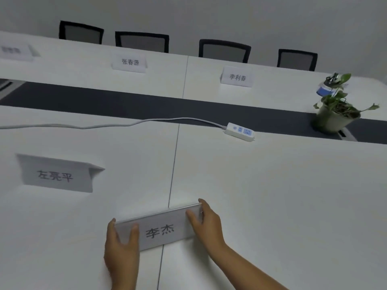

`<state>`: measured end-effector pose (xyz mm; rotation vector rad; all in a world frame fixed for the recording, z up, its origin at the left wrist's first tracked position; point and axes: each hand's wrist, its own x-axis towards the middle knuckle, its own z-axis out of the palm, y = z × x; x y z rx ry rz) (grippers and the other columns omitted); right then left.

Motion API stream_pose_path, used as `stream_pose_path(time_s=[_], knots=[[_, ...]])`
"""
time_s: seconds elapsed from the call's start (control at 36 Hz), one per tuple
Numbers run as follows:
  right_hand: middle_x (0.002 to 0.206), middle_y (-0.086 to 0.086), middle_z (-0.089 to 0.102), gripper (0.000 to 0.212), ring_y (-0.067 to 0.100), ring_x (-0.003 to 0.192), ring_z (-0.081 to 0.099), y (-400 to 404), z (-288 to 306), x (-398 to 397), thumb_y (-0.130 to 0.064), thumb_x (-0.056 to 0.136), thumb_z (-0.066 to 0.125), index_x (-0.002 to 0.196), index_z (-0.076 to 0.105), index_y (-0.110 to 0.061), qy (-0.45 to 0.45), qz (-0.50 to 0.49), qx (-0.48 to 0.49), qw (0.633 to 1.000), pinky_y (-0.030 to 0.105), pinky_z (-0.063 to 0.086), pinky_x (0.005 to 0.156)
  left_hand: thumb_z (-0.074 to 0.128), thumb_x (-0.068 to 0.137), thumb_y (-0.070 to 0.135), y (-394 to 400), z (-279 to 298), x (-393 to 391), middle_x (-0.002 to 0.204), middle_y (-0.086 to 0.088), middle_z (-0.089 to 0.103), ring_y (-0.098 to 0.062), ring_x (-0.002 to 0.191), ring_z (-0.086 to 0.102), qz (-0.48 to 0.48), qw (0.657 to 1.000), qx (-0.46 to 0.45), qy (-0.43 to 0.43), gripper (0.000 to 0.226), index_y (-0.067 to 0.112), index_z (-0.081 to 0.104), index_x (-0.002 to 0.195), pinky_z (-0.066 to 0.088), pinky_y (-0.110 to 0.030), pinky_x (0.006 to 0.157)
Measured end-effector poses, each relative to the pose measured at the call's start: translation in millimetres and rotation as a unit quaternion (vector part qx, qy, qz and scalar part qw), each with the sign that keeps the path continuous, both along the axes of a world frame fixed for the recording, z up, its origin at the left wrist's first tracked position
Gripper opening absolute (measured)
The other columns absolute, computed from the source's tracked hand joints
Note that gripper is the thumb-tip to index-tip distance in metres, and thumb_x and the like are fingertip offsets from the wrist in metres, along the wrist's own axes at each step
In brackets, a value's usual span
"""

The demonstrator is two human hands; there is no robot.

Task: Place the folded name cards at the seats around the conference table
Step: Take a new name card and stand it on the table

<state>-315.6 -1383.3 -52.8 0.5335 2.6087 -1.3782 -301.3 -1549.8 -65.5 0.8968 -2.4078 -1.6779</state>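
On the table's seam, a tent-folded grey name card (black characters).

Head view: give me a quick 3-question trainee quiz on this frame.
1. True or false: both hands hold the near name card.
2. How many name cards stand on the far side of the dark strip? A) one B) three C) five
3. What lies between the power strip and the right table edge?

Key: 1. True: left hand and right hand grip its ends. 2. B. 3. The potted plant.
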Motion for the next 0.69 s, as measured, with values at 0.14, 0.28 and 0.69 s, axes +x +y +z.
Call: stream_pose_path(time_s=[0.14, 0.28, 0.69], knots=[[0.136, 0.002, 0.049, 0.056, 0.016, 0.125, 0.045, -10.3, -1.7, -4.0, -0.036, 0.085, 0.054, 0.133, 0.038, -0.014, 0.014, -0.001, -0.032, 0.999, 0.019, 0.031, 0.102, 0.065, 0.077, 0.010, -7.7, -11.2, -1.6, 0.135, -0.024, 0.042, -0.037, 0.124, 0.041, 0.039, 0.998, -0.041, 0.020, 0.056, 0.003, 0.042, 0.127, 0.031, -0.046, 0.105], [0.141, -0.003, 0.042, 0.051, 0.011, 0.133, 0.034, -10.1, 10.4, -4.9, -0.031, 0.086, 0.055, 0.132, 0.040, -0.018, 0.061, -0.017, -0.047, 0.997, 0.024, 0.025, 0.110, 0.069, 0.068, 0.023, -0.5, 6.3, -0.2, 0.140, -0.023, 0.038, -0.033, 0.133, 0.032, 0.064, 0.989, -0.069, 0.111, 0.066, -0.007, 0.044, 0.122, 0.022, -0.030, 0.105], [0.109, -0.007, 0.060, 0.034, 0.003, 0.101, 0.057, 136.9, 62.3, 32.1, -0.016, 0.082, 0.060, 0.116, 0.055, -0.022, 0.208, -0.257, -0.088, 0.940, 0.023, 0.042, 0.091, 0.058, 0.082, 0.005, 128.6, 50.9, -15.3, 0.122, 0.004, 0.046, -0.005, 0.118, 0.043, -0.178, 0.956, -0.025, 0.230, 0.042, 0.003, 0.050, 0.123, 0.023, 0.007, 0.091]])
